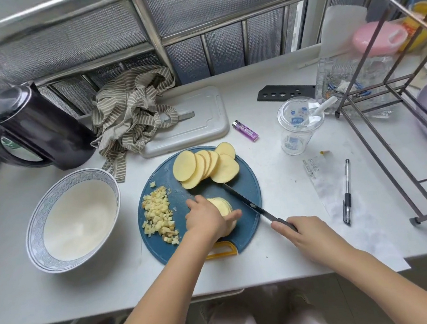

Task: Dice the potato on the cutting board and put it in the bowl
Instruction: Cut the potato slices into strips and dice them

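Note:
A round blue cutting board lies in the middle of the white counter. Several fanned potato slices rest at its far side, and a pile of small potato dice sits at its left. My left hand holds down a stack of potato slices near the board's centre. My right hand grips the handle of a black knife, whose blade lies on the board just right of the stack. A white bowl with a blue patterned rim stands left of the board.
A black kettle stands at far left, a striped cloth lies over a grey board. A purple lighter, plastic cup, pen, receipt and metal rack sit right.

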